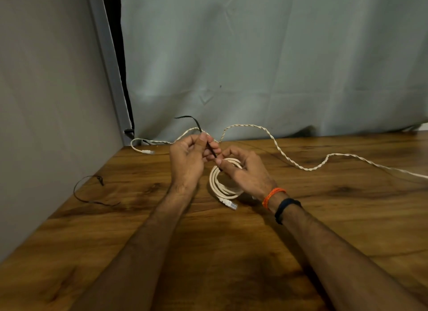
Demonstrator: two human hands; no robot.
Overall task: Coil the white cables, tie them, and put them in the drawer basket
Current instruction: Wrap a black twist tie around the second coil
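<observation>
A coiled white cable (218, 183) hangs in my right hand (243, 169), just above the wooden table (324, 218), with its clear plug (230, 204) dangling at the bottom. A black tie strap (196, 124) runs from the coil up through my left hand (190, 157), which pinches it between thumb and fingers; its free end curls up to the left. My right thumb and forefinger pinch the strap's lower end against the coil. A second, twisted white cable (278, 146) lies uncoiled along the back of the table.
Another black tie strap (92, 194) lies looped near the table's left edge. The uncoiled cable's plug (147, 151) rests at the back left corner. A grey cloth backdrop (278, 67) hangs behind the table, and a wall panel stands on the left.
</observation>
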